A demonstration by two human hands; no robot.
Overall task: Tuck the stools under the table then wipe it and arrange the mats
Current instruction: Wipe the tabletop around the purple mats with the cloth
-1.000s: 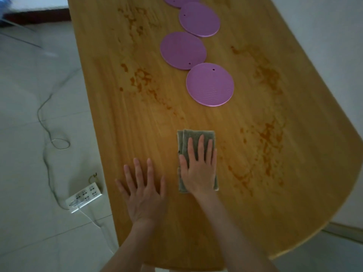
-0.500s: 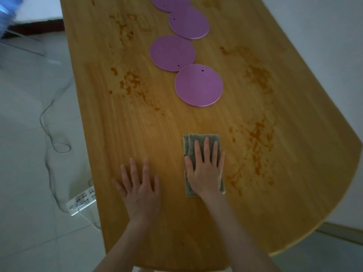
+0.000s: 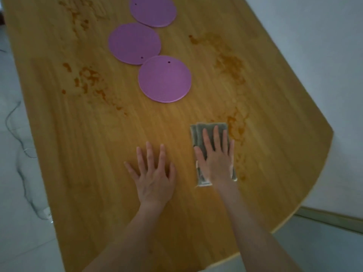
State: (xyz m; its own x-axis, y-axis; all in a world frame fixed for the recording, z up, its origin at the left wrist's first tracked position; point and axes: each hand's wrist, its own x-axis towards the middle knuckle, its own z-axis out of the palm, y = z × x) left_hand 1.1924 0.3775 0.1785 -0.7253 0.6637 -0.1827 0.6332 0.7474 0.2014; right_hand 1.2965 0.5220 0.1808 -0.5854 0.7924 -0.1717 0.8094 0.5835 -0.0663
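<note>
Wiping cloth (image 3: 210,127), grey-green and folded to a narrow rectangle, lies flat on the wooden table (image 3: 98,154) near its rounded 5 o'clock end. Its long axis runs 12 to 6 o'clock, in line with the fingers that cover it. Right hand (image 3: 217,163) presses it down with the palm, fingers straight and slightly spread, nothing curled round the fabric. Only the far strip and the near corners of the cloth show past the hand.

Orange-brown stain (image 3: 236,124) sits just beside the cloth at 1 o'clock and appears to touch its right edge, though blur makes the contact uncertain. A larger smear (image 3: 229,63) lies farther off along the same 1 o'clock line. A third patch (image 3: 88,77) lies well apart at 10 o'clock.

Judged from this layout, the wiping is in hand and unfinished. The nearest dirt calls for a short push forward and to the right, which only the right hand is placed to make.

Left hand (image 3: 154,181) rests at 8 o'clock of the cloth, flat on bare wood, fingers spread, holding nothing; it seems to serve as a brace.

Three round purple mats lie at 11 o'clock of the cloth, the nearest (image 3: 164,79) edge to edge with the second (image 3: 134,43), and the third (image 3: 153,10) cut by the frame. No stools are in view.

A cable (image 3: 11,114) trails on the floor at 9 o'clock.
</note>
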